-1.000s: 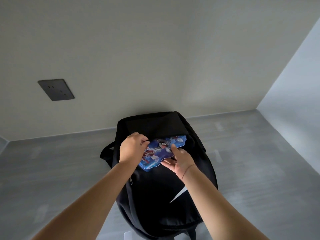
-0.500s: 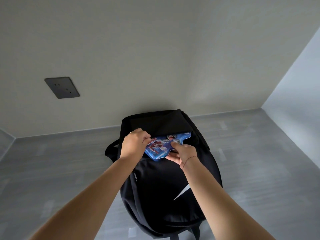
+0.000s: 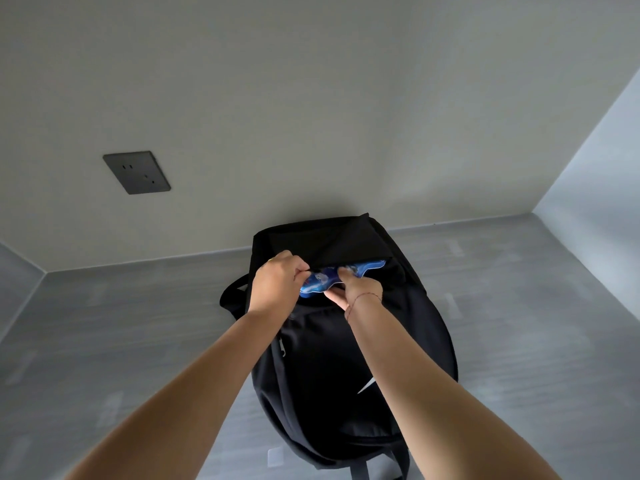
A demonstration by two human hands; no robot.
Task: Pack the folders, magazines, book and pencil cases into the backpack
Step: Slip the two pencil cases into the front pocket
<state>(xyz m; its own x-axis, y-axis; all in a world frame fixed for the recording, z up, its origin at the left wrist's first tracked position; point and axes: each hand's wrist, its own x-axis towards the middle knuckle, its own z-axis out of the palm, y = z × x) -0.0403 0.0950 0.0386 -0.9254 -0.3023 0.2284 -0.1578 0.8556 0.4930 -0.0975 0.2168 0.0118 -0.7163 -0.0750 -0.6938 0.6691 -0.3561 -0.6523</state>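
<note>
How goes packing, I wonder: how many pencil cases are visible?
1: the pencil case, pinched by the right hand, half inside the backpack the left hand holds open. Others may be hidden inside.
</note>
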